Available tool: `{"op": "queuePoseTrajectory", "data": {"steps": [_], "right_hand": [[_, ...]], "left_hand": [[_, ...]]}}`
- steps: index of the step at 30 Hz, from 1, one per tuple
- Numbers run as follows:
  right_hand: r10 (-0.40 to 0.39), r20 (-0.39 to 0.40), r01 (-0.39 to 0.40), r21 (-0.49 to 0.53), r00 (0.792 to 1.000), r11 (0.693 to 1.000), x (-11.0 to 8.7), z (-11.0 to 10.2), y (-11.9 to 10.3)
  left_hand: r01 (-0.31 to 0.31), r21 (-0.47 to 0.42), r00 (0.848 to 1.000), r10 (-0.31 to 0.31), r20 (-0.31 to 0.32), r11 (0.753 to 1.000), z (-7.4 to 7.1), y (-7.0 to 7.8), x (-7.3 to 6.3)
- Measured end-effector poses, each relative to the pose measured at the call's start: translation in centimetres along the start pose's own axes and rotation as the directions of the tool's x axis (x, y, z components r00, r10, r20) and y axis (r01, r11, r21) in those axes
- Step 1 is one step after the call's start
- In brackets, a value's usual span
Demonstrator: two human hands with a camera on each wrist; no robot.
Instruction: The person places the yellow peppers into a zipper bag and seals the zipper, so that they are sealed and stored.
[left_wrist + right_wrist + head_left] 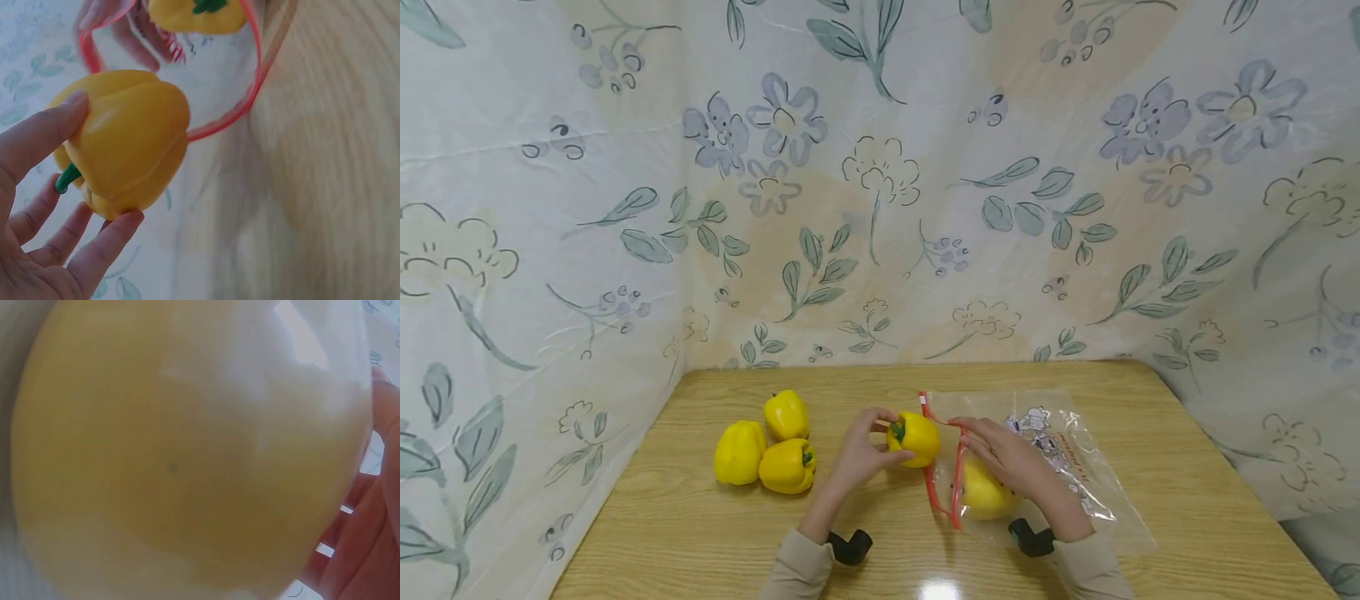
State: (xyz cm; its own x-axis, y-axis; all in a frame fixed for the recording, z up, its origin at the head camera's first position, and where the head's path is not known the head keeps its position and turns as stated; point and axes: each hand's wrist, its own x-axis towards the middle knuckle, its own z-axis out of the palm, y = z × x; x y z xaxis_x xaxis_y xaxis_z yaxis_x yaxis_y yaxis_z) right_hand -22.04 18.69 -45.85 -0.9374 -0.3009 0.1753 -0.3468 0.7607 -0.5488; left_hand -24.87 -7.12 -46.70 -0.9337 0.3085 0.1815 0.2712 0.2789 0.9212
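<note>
My left hand [862,452] holds a yellow bell pepper [920,442] between thumb and fingertips, its green stem turned toward the palm. This pepper is at the mouth of a clear zip bag [1108,492] with a red zip strip. With my right hand [1013,457] I grip the upper edge of the bag's mouth, so the red strip [257,69] forms an open loop in the left wrist view. Inside the bag lies another yellow bell pepper [985,492], which fills most of the right wrist view, seen through the plastic.
Three more yellow bell peppers [737,452] sit close together on the left of the wooden table [662,533]. Cartoon figures are printed on the bag. A flower-patterned cloth [880,250] stands behind the table and along its sides.
</note>
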Motion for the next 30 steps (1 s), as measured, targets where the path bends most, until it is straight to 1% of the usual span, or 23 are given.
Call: {"op": "queuePoseTrajectory", "data": {"steps": [4,9,14,18,20,22,27,30], "right_hand": [[-0.006,0.002,0.006,-0.009,1.000,1.000,0.1,0.1,-0.1],[0.002,0.007,-0.002,-0.015,1.000,1.000,0.2,0.2,-0.2],[-0.013,-0.004,0.013,-0.042,1.000,0.999,0.3,0.4,-0.3],[-0.029,-0.009,0.028,-0.039,1.000,0.999,0.4,0.5,-0.4],[-0.034,-0.011,0.034,-0.033,0.999,0.999,0.4,0.6,-0.4],[-0.042,-0.017,0.042,-0.032,0.999,0.999,0.4,0.6,-0.5],[-0.086,-0.037,0.084,-0.049,0.996,0.995,0.4,0.8,-0.5],[-0.115,-0.049,0.112,-0.067,0.992,0.991,0.5,0.9,-0.4]], "left_hand": [[0.001,-0.035,1.000,-0.001,-0.011,0.999,0.8,-0.5,0.1],[0.023,-0.058,0.999,-0.024,-0.021,0.998,1.7,-1.0,0.1],[0.020,-0.095,0.999,-0.023,-0.031,0.995,2.3,-1.4,0.1],[0.026,-0.121,0.999,-0.030,-0.030,0.992,2.6,-1.5,0.2],[0.031,-0.134,0.999,-0.035,-0.028,0.991,2.8,-1.3,0.1],[0.020,-0.147,0.999,-0.024,-0.024,0.989,2.7,-0.4,-0.2],[0.024,-0.185,1.000,-0.024,-0.001,0.982,2.4,1.4,-0.6],[0.027,-0.198,1.000,-0.027,0.006,0.980,2.4,1.2,-0.6]]}}
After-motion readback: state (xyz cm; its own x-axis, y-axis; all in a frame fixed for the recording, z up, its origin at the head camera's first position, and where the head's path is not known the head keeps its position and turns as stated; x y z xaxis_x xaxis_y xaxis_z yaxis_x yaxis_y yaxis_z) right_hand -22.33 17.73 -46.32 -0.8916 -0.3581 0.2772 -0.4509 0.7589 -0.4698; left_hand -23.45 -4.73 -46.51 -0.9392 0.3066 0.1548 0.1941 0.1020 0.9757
